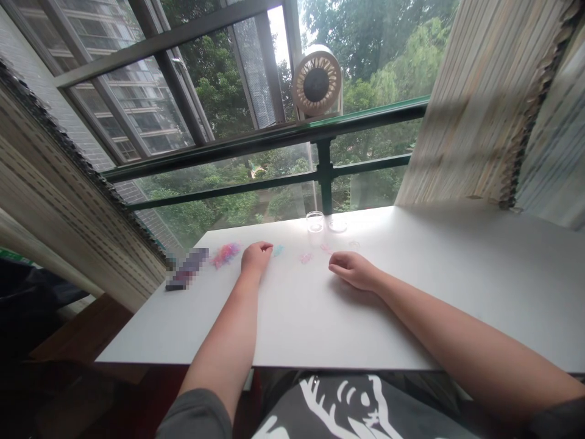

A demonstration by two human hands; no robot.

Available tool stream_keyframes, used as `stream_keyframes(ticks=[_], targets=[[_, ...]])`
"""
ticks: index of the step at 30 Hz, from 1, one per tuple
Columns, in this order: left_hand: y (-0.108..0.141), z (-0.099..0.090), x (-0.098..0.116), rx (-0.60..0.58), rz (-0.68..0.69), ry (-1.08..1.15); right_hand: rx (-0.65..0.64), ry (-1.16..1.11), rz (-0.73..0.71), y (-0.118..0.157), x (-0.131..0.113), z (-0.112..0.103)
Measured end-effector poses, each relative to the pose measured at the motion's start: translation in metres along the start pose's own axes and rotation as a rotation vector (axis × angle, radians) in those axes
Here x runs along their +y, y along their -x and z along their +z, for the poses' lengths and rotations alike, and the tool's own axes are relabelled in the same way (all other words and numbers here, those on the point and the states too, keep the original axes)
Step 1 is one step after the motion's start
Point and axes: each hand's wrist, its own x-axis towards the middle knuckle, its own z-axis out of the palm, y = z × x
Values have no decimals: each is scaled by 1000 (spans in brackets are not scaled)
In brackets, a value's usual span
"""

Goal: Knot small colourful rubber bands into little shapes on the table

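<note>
Over the white table, my left hand point(256, 257) is closed, thumb and fingers pressed together; anything between them is too small to make out. Just right of its fingertips lies a small bunch of light-blue loops point(278, 250), like thin elastic bands. A mixed pile of red, pink, purple and orange loops point(225, 255) sits to its left. My right hand point(354, 271) rests on the table in a loose fist, with nothing visible in it. Near it are pink loops point(305, 258), another pink group point(325, 248) and a pale group point(354, 244).
A clear round container point(315, 222) and a second shallow clear piece point(338, 224) stand at the back edge of the white table point(292, 323). A blurred dark rectangle point(188, 268) lies at left. Behind are a railing point(274, 137), a small fan point(318, 82) and curtains point(479, 103).
</note>
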Motion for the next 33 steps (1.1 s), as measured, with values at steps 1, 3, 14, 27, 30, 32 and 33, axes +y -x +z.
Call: stream_keyframes(ticks=[1,3,14,27,30,32,33], targets=[[-3,-1,-5,-7,-23,-12,-1,0,-2,0,0,0],[-6,0,-13,-29,-43,-17,1,2,-8,0,-1,0],[-4,9,-15,-82,-17,24,3,14,-16,0,1,1],[-5,5,-16,-102,-9,-1,-10,-5,-2,2,-1,0],[-2,5,-13,-118,-31,-83,-14,-17,-1,2,-3,0],[-1,6,-11,-130,-53,-141,-15,-11,-1,2,-2,0],[-1,6,-11,-136,-66,-167,-16,-8,-1,2,-2,0]])
